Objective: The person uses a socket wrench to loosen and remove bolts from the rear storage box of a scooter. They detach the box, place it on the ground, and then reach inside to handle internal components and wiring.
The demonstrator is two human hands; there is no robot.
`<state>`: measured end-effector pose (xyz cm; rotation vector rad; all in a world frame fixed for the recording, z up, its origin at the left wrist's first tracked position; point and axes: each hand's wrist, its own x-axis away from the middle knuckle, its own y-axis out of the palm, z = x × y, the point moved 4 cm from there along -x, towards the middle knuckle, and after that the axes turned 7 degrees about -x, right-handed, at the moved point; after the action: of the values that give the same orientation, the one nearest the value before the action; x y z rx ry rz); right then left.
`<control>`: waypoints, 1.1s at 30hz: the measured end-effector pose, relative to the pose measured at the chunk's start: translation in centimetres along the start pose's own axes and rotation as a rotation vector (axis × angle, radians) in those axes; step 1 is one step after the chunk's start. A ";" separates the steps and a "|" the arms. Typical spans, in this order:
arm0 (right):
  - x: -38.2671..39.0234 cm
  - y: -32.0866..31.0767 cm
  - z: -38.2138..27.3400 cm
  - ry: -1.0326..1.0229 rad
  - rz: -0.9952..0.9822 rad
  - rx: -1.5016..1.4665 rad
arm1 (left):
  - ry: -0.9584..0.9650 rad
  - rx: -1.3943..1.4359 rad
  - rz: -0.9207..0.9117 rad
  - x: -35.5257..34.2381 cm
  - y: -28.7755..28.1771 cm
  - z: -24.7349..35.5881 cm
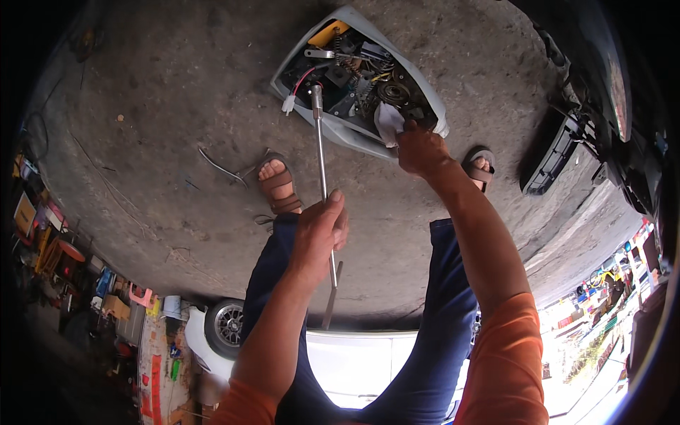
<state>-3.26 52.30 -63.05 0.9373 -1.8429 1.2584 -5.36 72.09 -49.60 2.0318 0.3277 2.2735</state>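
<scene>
My left hand [322,230] is closed around the shaft of a long T-handle socket wrench [321,152]. Its socket end points away from me, over the near left rim of a grey plastic container [354,142]; the cross handle hangs below my fist. My right hand [423,150] is at the container's near right edge, with fingers bent down and partly hidden. Against those fingers lies a white crumpled rag-like piece [389,123], which they seem to pinch. Inside the container are springs, a coil of wire [393,93], a silver spanner-like piece [320,54] and dark parts.
A white connector [288,104] on a red wire hangs over the container's left rim. A curved metal lever [222,167] lies on the concrete floor beside my left sandal [279,183]. To the right are a motorcycle [616,92] and a black plastic part [550,156]. A white car stands behind me.
</scene>
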 end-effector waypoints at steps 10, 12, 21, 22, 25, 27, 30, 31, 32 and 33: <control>-2.6 -0.2 -0.1 0.281 0.154 -0.669 | 0.018 -0.008 0.002 -0.2 0.2 -0.4; -1.5 -1.0 -0.3 0.249 0.274 -1.184 | 0.019 0.007 0.038 -0.2 0.0 -0.3; 1.2 -8.4 -11.5 -0.255 0.255 -1.744 | 0.068 0.203 0.238 -0.3 -1.1 -0.2; 1.1 -8.5 -13.2 -0.308 0.095 -1.613 | 0.074 0.210 0.267 -0.3 -1.3 -0.2; 0.2 -5.8 -13.4 -0.398 0.426 -1.138 | 0.113 0.225 0.280 -0.3 -2.1 -0.2; 0.0 -3.2 -9.7 -0.143 0.478 -0.831 | 0.097 0.248 0.276 -0.3 -2.5 -0.5; -0.2 0.6 -3.6 0.130 0.462 -0.564 | 0.009 0.236 0.242 -0.2 -1.9 -0.4; -0.2 1.0 -2.7 0.103 0.379 -0.521 | 0.013 0.243 0.157 -0.2 -1.8 -0.7; -0.3 1.5 -2.1 0.075 0.296 -0.478 | 0.017 0.240 0.145 -0.1 -1.9 -0.9; -0.4 2.0 -1.6 0.084 0.167 -0.357 | 0.026 0.237 0.133 -0.2 -1.8 -0.7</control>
<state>-4.50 54.38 -63.84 0.5393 -2.0231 0.9984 -6.20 73.69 -50.28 2.1963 0.5012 2.4455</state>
